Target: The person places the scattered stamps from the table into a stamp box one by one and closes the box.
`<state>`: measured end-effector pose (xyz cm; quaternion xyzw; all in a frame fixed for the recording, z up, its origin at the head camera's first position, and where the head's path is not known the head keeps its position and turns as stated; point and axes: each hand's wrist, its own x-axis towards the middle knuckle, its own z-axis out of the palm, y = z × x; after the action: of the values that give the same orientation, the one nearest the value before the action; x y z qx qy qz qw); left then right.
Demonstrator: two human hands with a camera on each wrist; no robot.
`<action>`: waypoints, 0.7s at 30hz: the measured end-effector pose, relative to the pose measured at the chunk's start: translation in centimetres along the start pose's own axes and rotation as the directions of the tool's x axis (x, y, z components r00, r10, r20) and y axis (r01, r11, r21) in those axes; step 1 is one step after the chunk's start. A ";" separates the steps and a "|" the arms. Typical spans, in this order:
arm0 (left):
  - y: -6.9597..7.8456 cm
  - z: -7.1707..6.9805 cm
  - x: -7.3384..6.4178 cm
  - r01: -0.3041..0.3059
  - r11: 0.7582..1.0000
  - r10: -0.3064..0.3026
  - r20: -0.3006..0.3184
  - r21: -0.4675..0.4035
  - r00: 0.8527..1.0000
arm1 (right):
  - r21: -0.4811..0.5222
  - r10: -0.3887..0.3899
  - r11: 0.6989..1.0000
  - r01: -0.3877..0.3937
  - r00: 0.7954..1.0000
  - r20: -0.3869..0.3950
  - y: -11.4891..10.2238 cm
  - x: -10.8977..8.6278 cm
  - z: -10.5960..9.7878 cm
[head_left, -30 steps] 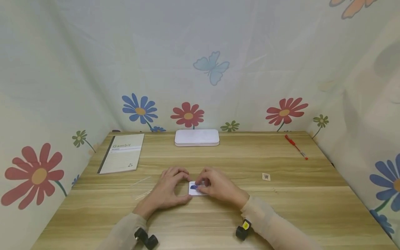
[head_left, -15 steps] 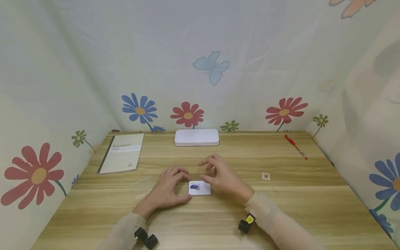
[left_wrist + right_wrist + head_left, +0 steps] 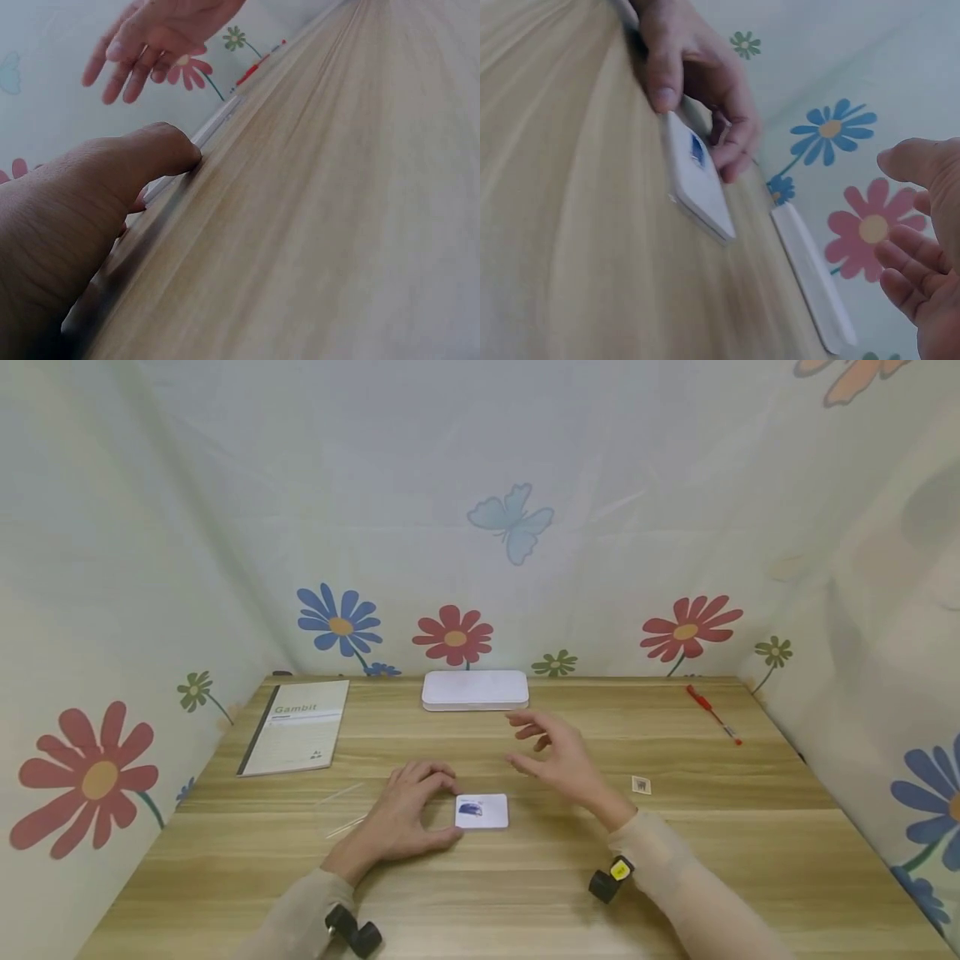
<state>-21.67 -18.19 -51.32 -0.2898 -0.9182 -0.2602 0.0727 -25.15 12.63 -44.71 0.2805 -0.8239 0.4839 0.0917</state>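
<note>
- The left hand (image 3: 401,814) rested on the table (image 3: 525,893) and held the left end of a small, flat white box (image 3: 491,811) between 2 fingers: the thumb at the near left corner and the index finger at the far left corner.
- The white box lay flat on the table, near its middle, with a blue picture (image 3: 470,809) on the left part of its top and plain white on the right; the right wrist view showed its thin side wall.
- The right hand (image 3: 562,760) was raised above the table, beyond the right end of the box and apart from it; its fingers were apart and loosely bent, the thumb well away from the others.
- 2 black devices sat at the wrists, 1 at the left sleeve (image 3: 296,914) and 1 with a yellow label at the right sleeve (image 3: 697,893).
- A stamp-like square (image 3: 641,785) lay to the right of the right hand.
- Clear strips (image 3: 345,827), too faint to make out fully, lay just left of the left hand.
- A notebook (image 3: 300,731) marked "Gambit" lay at the far left, a long white case (image 3: 475,689) at the far edge, and a red pen (image 3: 712,714) at the far right.
- Behind the table hung a pale curtain (image 3: 375,443) printed with flowers and butterflies.
</note>
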 end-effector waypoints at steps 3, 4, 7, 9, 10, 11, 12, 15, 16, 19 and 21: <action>0.0 -0.1 0.0 0.004 1.000 -0.004 0.003 -0.001 1.000 | -0.012 0.017 1.000 -0.018 0.999 -0.033 0.1 0.2 -1.5; 0.0 -0.1 0.1 0.004 1.000 -0.004 0.002 -0.003 1.000 | -0.012 0.025 1.000 -0.025 0.999 -0.045 0.2 0.3 -2.1; 0.0 -0.2 0.1 0.001 1.000 -0.001 0.000 -0.010 1.000 | 0.000 0.046 0.999 -0.046 0.996 -0.077 0.4 0.3 -3.6; -0.1 -0.2 0.1 0.000 1.000 0.000 -0.003 -0.015 1.000 | 0.009 0.057 0.998 -0.057 0.994 -0.097 0.7 0.3 -4.6; -0.1 -0.2 0.1 -0.001 1.000 0.001 -0.003 -0.014 1.000 | 0.013 0.056 0.998 -0.055 0.993 -0.106 0.9 0.3 -5.1; -0.1 -0.2 0.1 -0.002 1.000 0.002 -0.003 -0.013 1.000 | 0.021 0.060 0.998 -0.058 0.992 -0.113 1.0 0.2 -5.6; -0.1 -0.2 0.1 -0.004 1.000 0.004 -0.004 -0.012 1.000 | 0.031 0.063 0.998 -0.060 0.991 -0.121 1.2 0.2 -6.0; -0.1 0.0 0.1 -0.006 1.000 0.006 -0.003 -0.010 1.000 | 0.064 0.077 0.996 -0.069 0.987 -0.138 1.8 -0.2 -7.4; -0.1 0.0 0.1 -0.008 1.000 0.008 -0.004 -0.009 1.000 | 0.074 0.081 0.995 -0.071 0.986 -0.146 2.0 -0.4 -7.9; -0.1 0.0 0.1 -0.014 1.000 0.014 -0.007 -0.011 1.000 | 0.094 0.088 0.993 -0.073 0.982 -0.169 2.5 -1.0 -9.1; 0.0 0.0 0.0 -0.018 1.000 0.018 -0.010 -0.009 1.000 | 0.093 0.090 0.993 -0.074 0.979 -0.183 2.8 -1.3 -9.9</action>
<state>-21.72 -18.18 -51.36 -0.2971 -0.9140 -0.2650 0.0783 -26.77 22.55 -42.30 0.2034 -0.8009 0.5464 0.1364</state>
